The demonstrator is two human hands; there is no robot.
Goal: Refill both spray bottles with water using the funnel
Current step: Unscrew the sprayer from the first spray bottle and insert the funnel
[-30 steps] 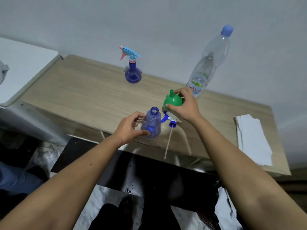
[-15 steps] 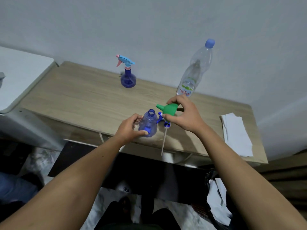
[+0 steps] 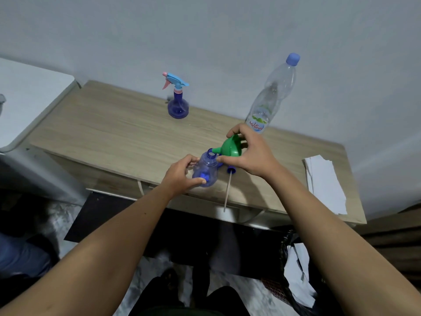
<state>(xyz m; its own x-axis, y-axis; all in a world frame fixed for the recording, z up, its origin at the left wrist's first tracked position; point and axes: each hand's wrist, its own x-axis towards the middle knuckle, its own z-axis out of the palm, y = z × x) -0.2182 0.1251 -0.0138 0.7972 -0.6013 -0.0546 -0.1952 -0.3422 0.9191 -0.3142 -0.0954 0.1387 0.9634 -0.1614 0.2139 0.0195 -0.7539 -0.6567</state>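
An uncapped blue spray bottle (image 3: 208,169) stands near the front edge of the wooden table (image 3: 109,133), and my left hand (image 3: 182,175) grips its body. My right hand (image 3: 250,153) holds the green funnel (image 3: 229,148) tipped sideways, its spout pointing left at the bottle's open mouth. The bottle's removed spray head, with its long dip tube (image 3: 227,190), lies just right of the bottle, partly under my right hand. A second blue spray bottle (image 3: 178,103) with a blue and pink trigger stands at the back. A clear water bottle (image 3: 272,96) with a blue cap stands at the back right.
A stack of white paper (image 3: 323,181) lies on the table's right end. A white surface (image 3: 27,96) adjoins the table on the left. A grey wall rises behind the table. Below the front edge are dark floor clutter and a bag with papers (image 3: 298,274).
My right hand has lifted the funnel off the table, turned it sideways and brought its spout up to the open bottle's mouth. My left hand has stayed on the bottle.
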